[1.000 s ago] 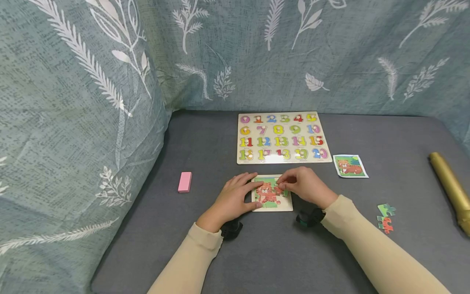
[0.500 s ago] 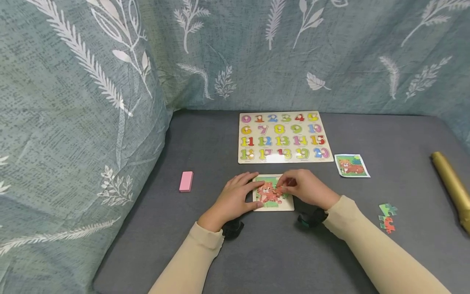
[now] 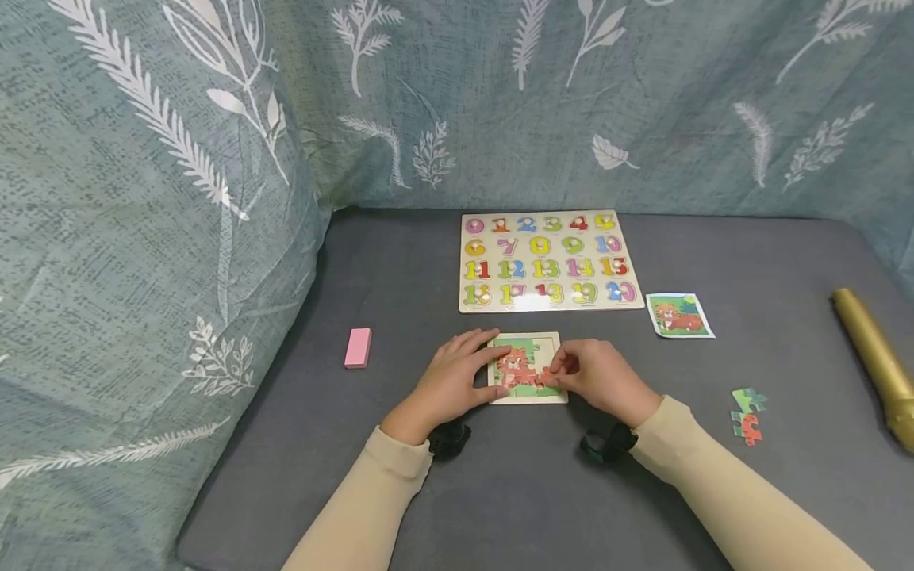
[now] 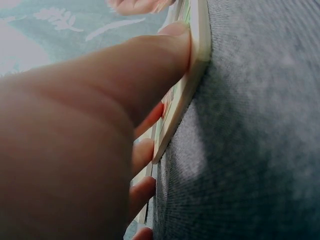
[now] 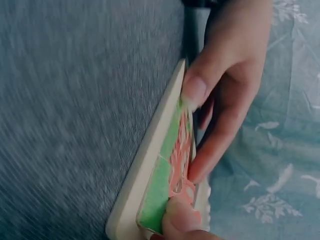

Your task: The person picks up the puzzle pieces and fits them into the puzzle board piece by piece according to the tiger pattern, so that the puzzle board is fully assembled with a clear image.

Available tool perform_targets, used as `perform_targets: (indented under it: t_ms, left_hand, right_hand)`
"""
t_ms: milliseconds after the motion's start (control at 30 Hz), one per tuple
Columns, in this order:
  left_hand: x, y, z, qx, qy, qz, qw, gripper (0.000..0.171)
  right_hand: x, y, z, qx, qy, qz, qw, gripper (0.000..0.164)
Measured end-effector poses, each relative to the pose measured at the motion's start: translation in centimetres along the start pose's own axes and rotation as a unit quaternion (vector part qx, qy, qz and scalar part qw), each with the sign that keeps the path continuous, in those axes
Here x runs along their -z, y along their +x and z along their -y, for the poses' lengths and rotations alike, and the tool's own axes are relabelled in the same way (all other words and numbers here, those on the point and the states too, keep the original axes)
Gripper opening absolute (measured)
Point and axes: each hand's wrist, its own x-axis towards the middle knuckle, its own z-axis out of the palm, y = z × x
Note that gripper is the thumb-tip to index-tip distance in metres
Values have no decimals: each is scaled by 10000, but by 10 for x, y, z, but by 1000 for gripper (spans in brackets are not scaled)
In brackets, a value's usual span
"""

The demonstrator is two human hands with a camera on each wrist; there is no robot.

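In the head view, a small wooden jigsaw board (image 3: 527,400) lies flat before me, showing part of a red-orange tiger on green. My left hand (image 3: 450,385) rests on its left side, thumb on the near part and fingers spread towards the far edge. At the board's right side, my right hand (image 3: 603,379) pinches a small red jigsaw piece (image 3: 547,377) between thumb and fingers, low over the picture. The right wrist view shows the right thumb (image 5: 181,217) on the red part. Whether the piece lies flat in the tray cannot be seen.
Two loose jigsaw pieces (image 3: 747,416) lie at the right. A tiger picture card (image 3: 680,316) and a wooden number board (image 3: 550,304) lie beyond the hands. A pink block (image 3: 358,348) is at left, a gold tube (image 3: 871,365) at far right. Patterned cloth (image 3: 500,151) hangs behind.
My right hand has shifted slightly nearer to me along the board's right side, with the red piece in its fingers. The left hand stays on the board.
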Motion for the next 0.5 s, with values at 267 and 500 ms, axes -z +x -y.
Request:
perform_targets:
  t_ms: [267, 500]
  left_hand:
    - [2, 1, 0, 61, 43, 127, 9999, 66]
    - [2, 0, -1, 57, 0, 114, 9999, 66]
  right_hand:
    - [-2, -3, 11, 202, -1305, -169, 9911, 14]
    - [-14, -17, 17, 1282, -2554, -599, 9564, 15]
